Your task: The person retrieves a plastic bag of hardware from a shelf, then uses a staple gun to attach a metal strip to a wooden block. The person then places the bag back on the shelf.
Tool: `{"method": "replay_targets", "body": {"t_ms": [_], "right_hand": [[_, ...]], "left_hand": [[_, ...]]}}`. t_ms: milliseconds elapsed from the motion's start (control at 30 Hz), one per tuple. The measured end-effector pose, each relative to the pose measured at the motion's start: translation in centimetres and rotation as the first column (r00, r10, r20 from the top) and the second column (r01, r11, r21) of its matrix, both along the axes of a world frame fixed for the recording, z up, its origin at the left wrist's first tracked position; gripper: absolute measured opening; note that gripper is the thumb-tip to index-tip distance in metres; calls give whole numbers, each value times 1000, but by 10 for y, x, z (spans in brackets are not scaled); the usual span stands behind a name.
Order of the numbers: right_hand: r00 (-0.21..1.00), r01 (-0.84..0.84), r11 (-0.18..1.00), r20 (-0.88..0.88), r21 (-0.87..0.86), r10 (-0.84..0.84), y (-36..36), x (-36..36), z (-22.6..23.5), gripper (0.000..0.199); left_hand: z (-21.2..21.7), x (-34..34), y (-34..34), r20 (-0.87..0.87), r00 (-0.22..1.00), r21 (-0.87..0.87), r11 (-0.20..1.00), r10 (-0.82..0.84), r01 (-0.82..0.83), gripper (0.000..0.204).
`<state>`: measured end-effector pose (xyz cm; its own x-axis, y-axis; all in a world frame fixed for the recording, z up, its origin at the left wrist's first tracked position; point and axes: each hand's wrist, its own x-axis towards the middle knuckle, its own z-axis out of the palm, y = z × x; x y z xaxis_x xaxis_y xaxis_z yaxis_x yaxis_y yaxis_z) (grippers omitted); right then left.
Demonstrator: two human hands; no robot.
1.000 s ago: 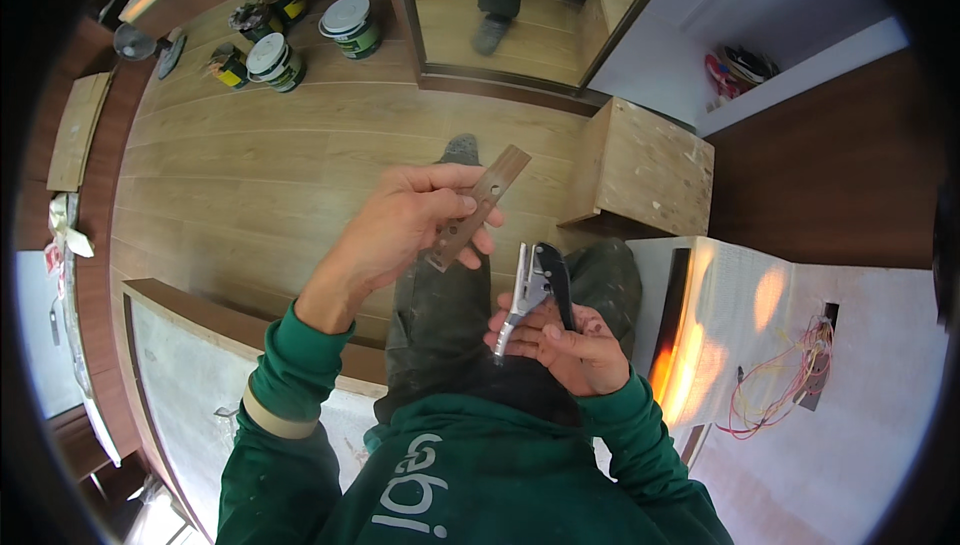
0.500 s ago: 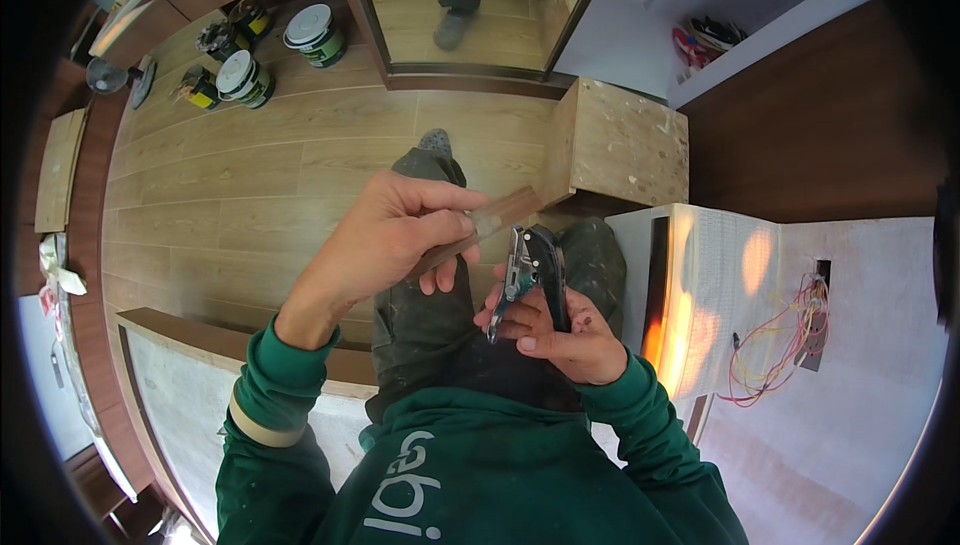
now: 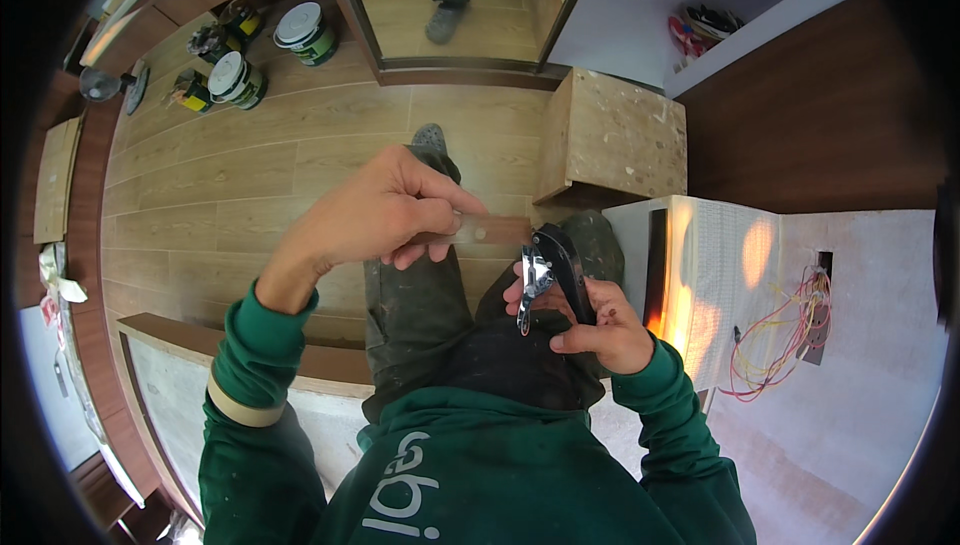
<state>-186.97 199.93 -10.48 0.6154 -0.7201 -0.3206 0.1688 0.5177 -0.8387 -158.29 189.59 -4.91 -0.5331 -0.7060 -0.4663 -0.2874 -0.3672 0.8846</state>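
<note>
A: From where you're standing, what has the left hand got?

B: A brown strip, pinched between thumb and fingers. The back of the hand faces up, the wrist is bent, and the fingertips curl down under the near end. The strip lies almost level in front of the lap, its free end pointing to the person's right.

A: And the right hand?

B: That one's turned palm up, fingers curled behind a black-and-silver hand tool — gripping it, with the thumb lying across near the bottom of the dark handle. The tool's head tips up toward the strip's free end. Whether they touch, I can't tell; the strip is a bit blurred.

A: How are the arms set?

B: Both green sleeves reach forward from the body. The left forearm is stretched further out, a pale band round its sleeve; the right elbow is bent closer in.

A: What's around them?

B: Dark trousers just below the hands, then a paint-spotted wooden box beyond the right knee. Loose wires hang out at the far right, and lidded tubs stand across the floor — well off to the left.
</note>
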Motion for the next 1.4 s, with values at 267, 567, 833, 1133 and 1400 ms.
{"method": "replay_targets", "body": {"t_ms": [267,567,833,1133,1400], "right_hand": [[985,-159,987,-75,-37,156,-9,-11,13,65],[973,-205,964,-137,-169,183,-8,-18,10,63],[994,82,997,-76,-4,-82,13,-49,7,64],[919,330,939,-195,-95,-343,14,-63,-13,52],[889,415,904,-167,-103,-427,2,-59,-24,54]], "left_hand": [[11,-12,-28,24,953,-15,953,-302,302,28],[8,-52,-50,111,854,-126,845,-509,520,29],[-2,-91,-59,20,911,-142,900,-413,411,26],[-30,-135,-29,-128,982,-23,990,-140,138,27],[-45,-140,-23,-125,982,-57,989,-141,135,22]]}}
